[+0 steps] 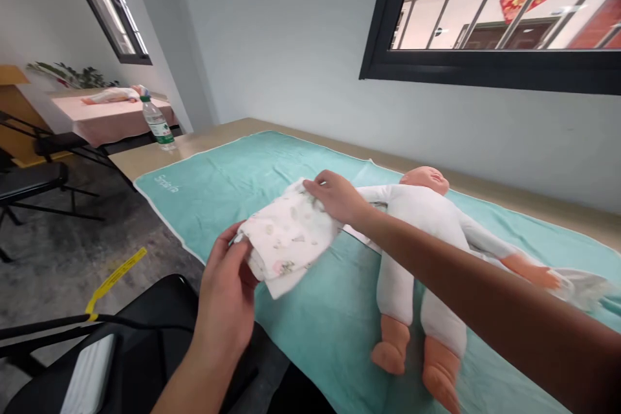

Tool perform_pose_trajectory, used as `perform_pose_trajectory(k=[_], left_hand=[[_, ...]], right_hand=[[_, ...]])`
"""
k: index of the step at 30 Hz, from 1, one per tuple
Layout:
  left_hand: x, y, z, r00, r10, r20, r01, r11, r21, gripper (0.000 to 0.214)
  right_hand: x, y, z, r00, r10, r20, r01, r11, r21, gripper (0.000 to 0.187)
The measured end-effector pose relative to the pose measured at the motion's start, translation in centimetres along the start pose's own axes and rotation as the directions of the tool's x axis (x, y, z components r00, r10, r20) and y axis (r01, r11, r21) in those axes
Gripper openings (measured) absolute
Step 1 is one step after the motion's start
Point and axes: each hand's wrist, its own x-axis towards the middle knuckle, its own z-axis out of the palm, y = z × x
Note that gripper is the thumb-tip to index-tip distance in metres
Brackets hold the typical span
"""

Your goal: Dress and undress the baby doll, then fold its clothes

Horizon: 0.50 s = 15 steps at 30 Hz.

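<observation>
Between my two hands is a folded white cloth with a small pink and green print; its exact kind I cannot tell. My left hand pinches its near left edge, thumb on top. At its far right corner, my right hand grips it with the fingers closed. The cloth is held above the teal blanket on the table. To the right, a baby doll in a white suit lies on its back on the blanket. My right forearm passes over the doll and hides part of its body and legs.
A water bottle stands on the table's far left corner. A black chair with a white device on it is at the lower left, crossed by a cable with a yellow tag. Behind, another doll lies on a pink-covered table.
</observation>
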Motion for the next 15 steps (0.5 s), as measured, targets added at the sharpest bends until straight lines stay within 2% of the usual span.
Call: perform_pose_trajectory(k=[2, 4, 6, 8, 10, 12, 13, 15], left_hand=[[2.4, -0.5, -2.4, 0.995, 0.031, -0.096, -0.02, 0.994, 0.111, 0.043], [3.8, -1.4, -4.6, 0.986, 0.011, -0.166, 0.035, 0.961, 0.273, 0.048], [4.1, -2.2, -6.2, 0.977, 0.061, -0.206, 0.036, 0.898, 0.438, 0.053], [3.8, -2.3, -7.0, 0.959, 0.198, -0.203, -0.037, 0.799, 0.601, 0.046], [3.7, -1.9, -7.0, 0.922, 0.372, -0.106, -0.179, 0.653, 0.735, 0.034], [4.3, -1.3, -6.4, 0.871, 0.482, 0.1, -0.354, 0.473, 0.806, 0.028], [5.0, -1.1, -6.1, 0.836, 0.498, 0.231, -0.447, 0.374, 0.812, 0.03], [6.6, -1.2, -5.4, 0.767, 0.427, 0.48, -0.591, 0.178, 0.787, 0.035]], right_hand=[[3.1, -0.4, 3.8, 0.993, -0.061, 0.096, 0.07, 0.993, -0.091, 0.037], [4.9, -0.3, 7.1, 0.977, -0.087, 0.195, 0.139, 0.952, -0.272, 0.036], [5.4, 0.0, 9.6, 0.962, -0.122, 0.245, 0.197, 0.929, -0.313, 0.032], [4.9, 0.1, 11.2, 0.943, -0.207, 0.261, 0.282, 0.913, -0.293, 0.032], [3.9, -0.1, 11.9, 0.908, -0.352, 0.229, 0.407, 0.871, -0.275, 0.036], [3.1, -0.3, 12.4, 0.844, -0.494, 0.209, 0.536, 0.801, -0.267, 0.042], [2.9, -0.2, 12.6, 0.809, -0.543, 0.225, 0.587, 0.766, -0.26, 0.045], [2.9, 0.2, 13.0, 0.744, -0.588, 0.318, 0.663, 0.711, -0.236, 0.048]])
